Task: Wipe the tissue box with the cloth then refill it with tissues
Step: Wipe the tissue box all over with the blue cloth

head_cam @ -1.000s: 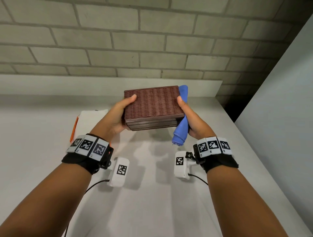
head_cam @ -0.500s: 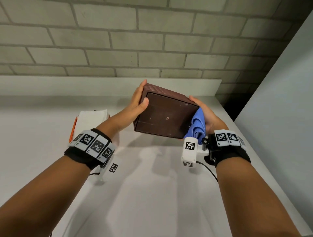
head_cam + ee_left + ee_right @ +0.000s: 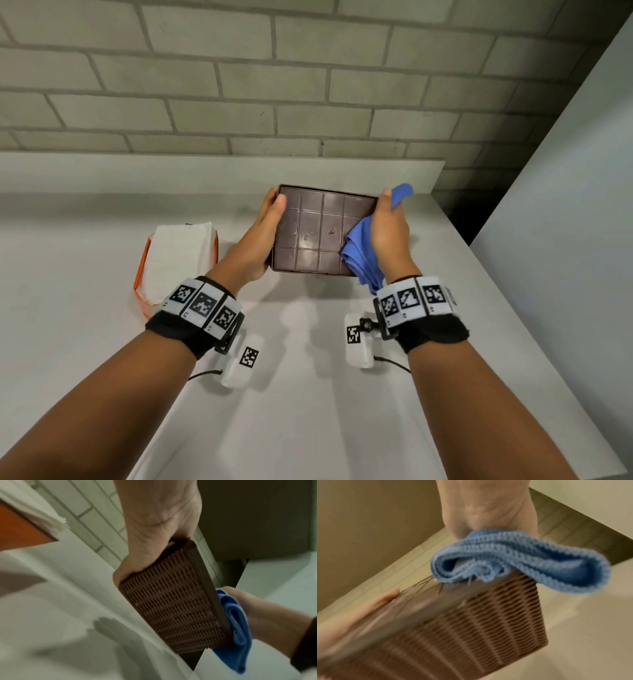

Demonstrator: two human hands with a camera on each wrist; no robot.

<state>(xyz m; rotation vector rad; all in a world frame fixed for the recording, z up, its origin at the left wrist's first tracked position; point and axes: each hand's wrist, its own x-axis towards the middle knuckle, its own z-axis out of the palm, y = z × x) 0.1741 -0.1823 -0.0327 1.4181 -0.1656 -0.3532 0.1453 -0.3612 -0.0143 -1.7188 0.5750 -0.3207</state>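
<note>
1. Tissue box (image 3: 318, 229): a brown plastic box with woven-pattern sides, held in the air above the white counter (image 3: 308, 394) between both hands, its smooth gridded underside turned up toward the head camera.
2. Left hand (image 3: 260, 236) grips the box's left end; the thumb lies on the gridded face near the far left corner, and the other fingers wrap round behind the box out of sight. In the left wrist view the palm and heel of the hand press against the woven side (image 3: 169, 601).
3. Right hand (image 3: 388, 233) holds a bunched blue cloth (image 3: 363, 260) against the box's right edge; the thumb points up along the far right corner, and the fingers are curled round the cloth. One end of the cloth sticks out above the thumb, the other hangs below the wrist.
4. In the right wrist view the cloth (image 3: 522, 561) folds out of the fist and rests on the box's edge; this view is blurred, so I cannot tell how each finger lies.
5. Pack of white tissues (image 3: 178, 260) in an orange wrapper lies on the counter to the left of the box, apart from it, just beside the left wrist.
6. Behind the counter stands a pale brick wall (image 3: 274, 85).
</note>
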